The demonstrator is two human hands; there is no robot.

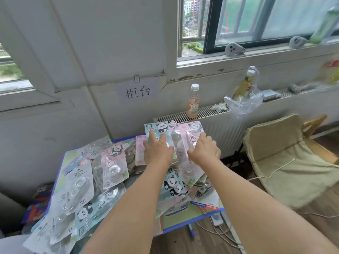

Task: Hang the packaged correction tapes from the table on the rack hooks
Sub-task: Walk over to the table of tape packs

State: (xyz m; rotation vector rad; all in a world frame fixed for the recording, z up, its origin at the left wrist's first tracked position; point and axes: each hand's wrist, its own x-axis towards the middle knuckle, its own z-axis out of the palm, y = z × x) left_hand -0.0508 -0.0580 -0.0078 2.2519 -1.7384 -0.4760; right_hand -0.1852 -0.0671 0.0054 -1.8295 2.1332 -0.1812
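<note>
While both arms reached forward over the pile, a fanned bunch of packaged correction tapes (169,138), pale blue and pink cards printed with pandas under clear blisters, stood raised above the far edge of the blue-rimmed tabletop (211,212). The left hand (157,150) lay against the blue-carded pack at the front of the bunch, fingers spread and lightly bent over its face, thumb out toward the right. The right hand (204,148) gripped the pink packs from the right side, fingers curled around their edge. Many more panda-printed packs (113,162) lay scattered and overlapping across the tabletop, some face down showing white backs marked 36, several hanging over its near left corner. Behind the tabletop ran a white ribbed radiator (216,121) with a clear bottle of orange drink, white-capped (193,102), standing on its grille beside a crumpled clear plastic bag (245,102) holding a yellow bottle. A white paper sign with black characters (137,92) was stuck to the wall. To the right sat a beige fabric folding chair (286,154) on the wooden floor.
</note>
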